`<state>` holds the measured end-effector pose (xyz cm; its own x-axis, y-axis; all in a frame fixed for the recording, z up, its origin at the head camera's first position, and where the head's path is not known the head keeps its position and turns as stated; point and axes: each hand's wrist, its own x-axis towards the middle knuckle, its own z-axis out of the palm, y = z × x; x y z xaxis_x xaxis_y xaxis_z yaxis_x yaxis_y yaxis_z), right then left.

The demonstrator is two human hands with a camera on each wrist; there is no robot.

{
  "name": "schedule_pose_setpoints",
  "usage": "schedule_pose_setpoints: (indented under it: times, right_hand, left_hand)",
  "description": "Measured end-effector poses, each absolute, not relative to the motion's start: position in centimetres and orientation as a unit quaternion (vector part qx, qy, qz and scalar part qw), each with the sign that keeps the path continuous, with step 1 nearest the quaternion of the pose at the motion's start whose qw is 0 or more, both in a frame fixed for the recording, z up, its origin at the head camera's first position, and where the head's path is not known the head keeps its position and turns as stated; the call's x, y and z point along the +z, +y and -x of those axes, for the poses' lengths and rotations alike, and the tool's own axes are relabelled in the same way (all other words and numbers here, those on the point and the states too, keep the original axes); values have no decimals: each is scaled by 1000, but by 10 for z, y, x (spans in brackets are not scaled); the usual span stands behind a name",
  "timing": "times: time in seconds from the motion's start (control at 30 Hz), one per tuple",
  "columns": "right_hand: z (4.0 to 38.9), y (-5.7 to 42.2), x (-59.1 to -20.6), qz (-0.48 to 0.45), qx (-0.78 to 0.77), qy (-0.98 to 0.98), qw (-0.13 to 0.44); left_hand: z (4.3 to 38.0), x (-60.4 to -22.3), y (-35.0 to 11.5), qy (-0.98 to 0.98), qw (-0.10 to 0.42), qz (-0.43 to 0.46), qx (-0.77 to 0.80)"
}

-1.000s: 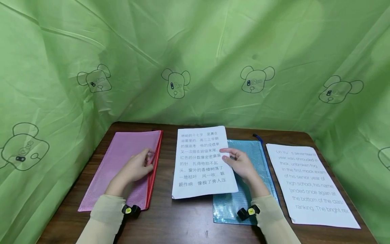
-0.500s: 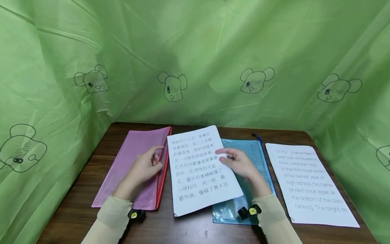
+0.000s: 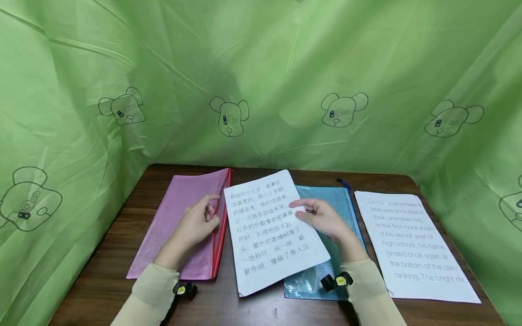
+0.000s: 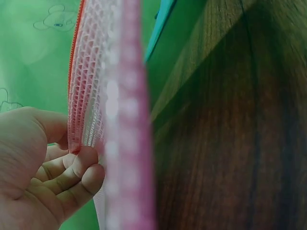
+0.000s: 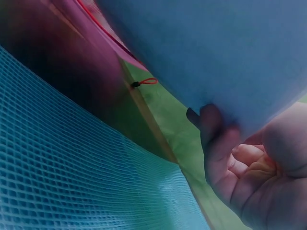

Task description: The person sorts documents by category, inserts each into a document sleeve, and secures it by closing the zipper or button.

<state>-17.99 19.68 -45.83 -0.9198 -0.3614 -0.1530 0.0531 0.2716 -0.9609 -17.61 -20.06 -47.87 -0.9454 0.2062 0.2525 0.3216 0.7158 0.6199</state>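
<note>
A pink mesh zipper pouch (image 3: 171, 213) with a red zipper edge lies at the left of the table, its right side lifted and gaping. My left hand (image 3: 193, 226) pinches that zipper edge; the left wrist view shows curled fingers (image 4: 79, 167) at the pouch's rim. Between thumb and fingers, my right hand (image 3: 326, 222) grips a white sheet stack (image 3: 265, 240) printed with Chinese text. The sheets are tilted, close to the pouch's opening, and partly cover a blue mesh zipper pouch (image 3: 302, 287) lying beneath.
A second stack of white sheets (image 3: 412, 249), printed in English, lies at the right of the dark wooden table (image 3: 261, 312). A green curtain (image 3: 281, 68) with bear drawings surrounds the back and sides.
The pink pouch has shifted right with my left hand, its zipper side lifting. The printed sheets have turned and their lower edge has come nearer to me; the right hand has barely moved.
</note>
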Motion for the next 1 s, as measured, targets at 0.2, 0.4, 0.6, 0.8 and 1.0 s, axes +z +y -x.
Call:
schedule_pose_setpoints:
  times: [0.2, 0.4, 0.6, 0.8, 1.0]
  right_hand:
    - [181, 198, -459, 110, -595, 777, 173]
    - [181, 191, -463, 128, -588, 782, 162]
    - [181, 175, -464, 133, -576, 797, 125]
    - [180, 166, -465, 119, -579, 802, 87]
    - [180, 160, -465, 97, -576, 810, 50]
  left_hand:
    - [175, -480, -199, -926, 82, 145, -339]
    - [172, -480, -195, -925, 73, 170, -333]
    - [169, -481, -187, -920, 87, 192, -330]
    - [165, -481, -179, -917, 89, 202, -333]
    - [163, -482, -174, -917, 79, 200, -337]
